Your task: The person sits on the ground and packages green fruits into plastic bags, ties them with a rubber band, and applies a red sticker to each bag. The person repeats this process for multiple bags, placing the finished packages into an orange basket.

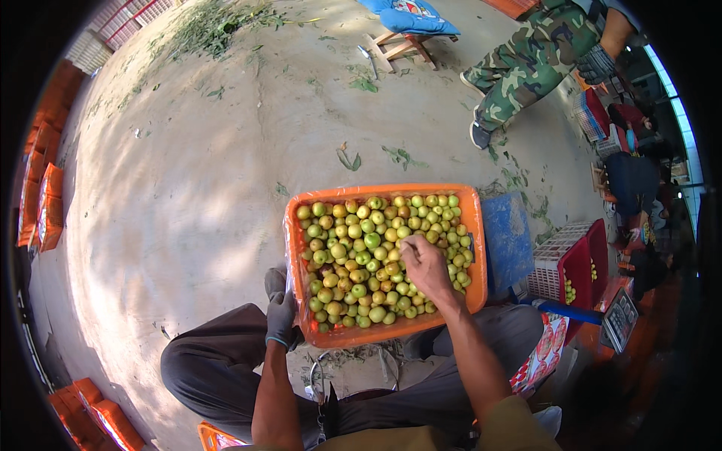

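An orange plastic crate [478,253] lined with clear film stands before me, filled with small round green and reddish-brown fruits [361,273], which look like jujubes. My left hand [280,315], in a grey glove, is at the crate's left side near the lower corner, its fingers against the wall and film. My bare right hand [423,262] is over the fruit right of the middle, fingers curled down; whether a fruit is between them is hidden.
A blue platform scale [507,239] with a display [620,321] stands right of the crate. Beyond are white crates [555,253] with red liners, a person in camouflage trousers [524,67], and a wooden stool [406,48] with a blue cushion. Orange crates [51,206] are stacked at left.
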### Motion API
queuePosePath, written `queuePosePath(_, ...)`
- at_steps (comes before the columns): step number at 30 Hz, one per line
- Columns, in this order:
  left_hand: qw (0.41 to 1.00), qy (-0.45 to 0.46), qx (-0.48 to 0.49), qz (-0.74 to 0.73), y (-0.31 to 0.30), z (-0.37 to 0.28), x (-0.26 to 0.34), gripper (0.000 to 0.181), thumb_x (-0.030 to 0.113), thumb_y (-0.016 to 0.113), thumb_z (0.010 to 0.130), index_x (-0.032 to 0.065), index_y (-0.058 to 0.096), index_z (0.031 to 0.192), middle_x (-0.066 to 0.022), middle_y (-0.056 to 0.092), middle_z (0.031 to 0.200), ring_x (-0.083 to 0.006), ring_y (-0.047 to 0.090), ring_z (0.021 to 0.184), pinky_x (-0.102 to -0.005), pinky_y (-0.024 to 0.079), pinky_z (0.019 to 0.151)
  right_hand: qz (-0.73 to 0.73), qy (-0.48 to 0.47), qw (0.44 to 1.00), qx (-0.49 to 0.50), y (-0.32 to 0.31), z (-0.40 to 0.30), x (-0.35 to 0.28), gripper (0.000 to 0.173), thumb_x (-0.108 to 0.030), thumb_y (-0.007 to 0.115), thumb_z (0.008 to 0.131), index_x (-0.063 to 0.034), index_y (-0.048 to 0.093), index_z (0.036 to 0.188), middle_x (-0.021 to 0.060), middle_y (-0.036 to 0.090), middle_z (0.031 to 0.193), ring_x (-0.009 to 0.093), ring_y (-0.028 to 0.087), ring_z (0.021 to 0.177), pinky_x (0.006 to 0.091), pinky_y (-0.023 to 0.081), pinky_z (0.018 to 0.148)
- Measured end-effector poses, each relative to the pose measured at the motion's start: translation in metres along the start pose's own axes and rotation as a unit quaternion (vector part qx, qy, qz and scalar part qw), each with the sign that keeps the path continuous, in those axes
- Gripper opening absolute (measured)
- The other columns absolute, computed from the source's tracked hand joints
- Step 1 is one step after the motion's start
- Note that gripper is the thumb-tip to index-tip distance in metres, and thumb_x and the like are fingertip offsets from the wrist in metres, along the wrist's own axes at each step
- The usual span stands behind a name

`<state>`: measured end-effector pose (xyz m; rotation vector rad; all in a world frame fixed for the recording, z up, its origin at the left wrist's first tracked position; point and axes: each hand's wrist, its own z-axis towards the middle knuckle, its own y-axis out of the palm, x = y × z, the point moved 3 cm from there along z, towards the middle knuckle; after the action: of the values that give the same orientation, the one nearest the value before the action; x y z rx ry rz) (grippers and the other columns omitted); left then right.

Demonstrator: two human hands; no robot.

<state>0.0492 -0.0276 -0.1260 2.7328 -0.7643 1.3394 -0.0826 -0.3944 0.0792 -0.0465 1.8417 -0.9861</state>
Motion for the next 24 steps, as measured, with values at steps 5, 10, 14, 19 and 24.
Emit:
queuePosePath(5, 0.976, -0.125, -0.155, -0.088, 0.011, -0.03, -0.039, 0.015, 0.014, 0.061, 0.098, 0.0047, 0.071, 0.104, -0.0073, 0.072, 0.091, -0.017, 0.068, 0.075, -0.0305, 0.056, 0.07, -0.095, 0.246, 0.91, 0.322, -0.135, -0.063, 0.224, 0.038, -0.026, 0.061, 0.102, 0.0035, 0.068, 0.124, 0.0234, 0.073, 0.114, 0.036, 0.071, 0.103, 0.0453, 0.055, 0.091)
queuePosePath(10, 0.918, -0.021, -0.335, 0.209, -0.011, -0.064, -0.057, 0.023, 0.017, 0.064, 0.1, 0.0012, 0.07, 0.116, -0.0078, 0.074, 0.097, -0.0193, 0.071, 0.085, -0.0346, 0.058, 0.08, 0.064, 0.466, 0.845, 0.252, -0.092, -0.084, 0.324, 0.071, -0.058, 0.055, 0.099, 0.0089, 0.072, 0.118, 0.0347, 0.069, 0.125, 0.049, 0.066, 0.118, 0.0505, 0.051, 0.098)
queuePosePath(14, 0.854, -0.02, -0.397, 0.335, 0.001, -0.116, 0.014, 0.019, 0.016, 0.063, 0.099, 0.0008, 0.071, 0.108, -0.0081, 0.074, 0.097, -0.0235, 0.07, 0.091, -0.0404, 0.06, 0.085, 0.152, 0.499, 0.824, 0.221, -0.11, -0.107, 0.342, 0.062, -0.047, 0.064, 0.097, 0.0078, 0.069, 0.126, 0.0218, 0.073, 0.126, 0.033, 0.069, 0.113, 0.045, 0.053, 0.096)
queuePosePath(19, 0.985, -0.008, -0.163, 0.049, -0.03, -0.128, 0.08, 0.006, -0.001, 0.063, 0.095, -0.0023, 0.069, 0.093, -0.0067, 0.07, 0.084, -0.015, 0.066, 0.078, -0.0356, 0.058, 0.07, 0.339, 0.497, 0.754, 0.263, -0.082, -0.115, 0.408, 0.053, -0.042, 0.062, 0.099, 0.0082, 0.074, 0.108, 0.0217, 0.075, 0.113, 0.035, 0.073, 0.107, 0.044, 0.056, 0.09)
queuePosePath(24, 0.964, 0.194, -0.143, 0.108, 0.046, -0.163, 0.208, 0.012, 0.0, 0.07, 0.092, 0.0026, 0.069, 0.104, -0.0044, 0.073, 0.101, -0.0159, 0.067, 0.092, -0.0303, 0.054, 0.083, 0.556, 0.449, 0.693, 0.096, -0.054, -0.108, 0.412, 0.039, -0.03, 0.053, 0.105, 0.0027, 0.072, 0.114, 0.0152, 0.075, 0.112, 0.03, 0.073, 0.101, 0.0446, 0.059, 0.09)
